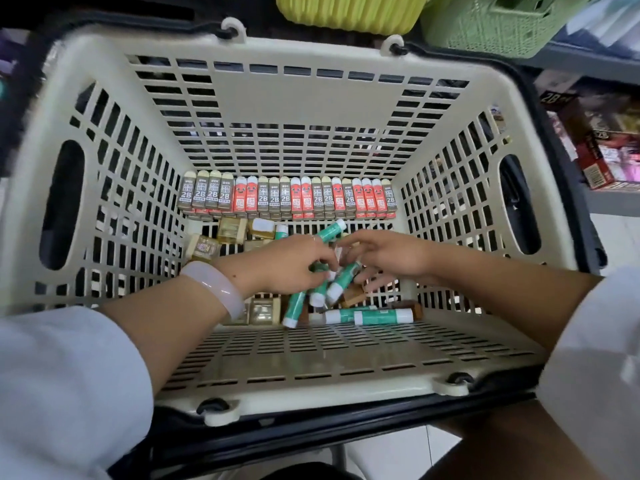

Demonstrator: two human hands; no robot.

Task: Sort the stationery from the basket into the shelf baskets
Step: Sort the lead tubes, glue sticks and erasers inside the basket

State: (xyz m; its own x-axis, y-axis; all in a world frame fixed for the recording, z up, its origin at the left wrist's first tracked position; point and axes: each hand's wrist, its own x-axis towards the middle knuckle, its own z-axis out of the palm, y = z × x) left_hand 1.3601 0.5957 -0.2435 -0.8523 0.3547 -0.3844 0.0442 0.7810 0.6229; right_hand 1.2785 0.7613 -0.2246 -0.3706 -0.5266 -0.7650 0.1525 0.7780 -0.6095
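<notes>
Stationery heaped low in a cream plastic basket [242, 98] with slotted lattice walls, oval side handles and black wire carry handles folded down along the rim.

Left hand [287, 265], at 9 o'clock of the heap, curled round a bunch of green-and-white glue sticks [330, 230]; one white cap poking out past the knuckles toward 1 o'clock, others jutting from under the palm. Pale pink bangle [221, 289], smooth and glossy, on that wrist; white sleeve [62, 382] below.

Toward 10 o'clock of that hand, small translucent amber boxes [230, 230], blocky, printing too blurred to read. Along the far wall at 12 o'clock, a tidy upright row of erasers [287, 199]: grey-brown sleeves marked "2B", red sleeves with a cartoon face, cream tips showing above each; smaller print illegible.

At 6 o'clock of the hands, loose glue sticks [381, 316] lying flat on the slotted floor, cylindrical, labels unreadable.

Right hand [391, 258], at 3 o'clock of the heap, fingers loosely bent, fingertips meeting the sticks in the left hand; whether pinching one, cannot tell.

Beyond the rim at 1 o'clock, a green woven shelf basket [485, 26]; at 3 o'clock, red cartons [595, 157] printed "2B".
</notes>
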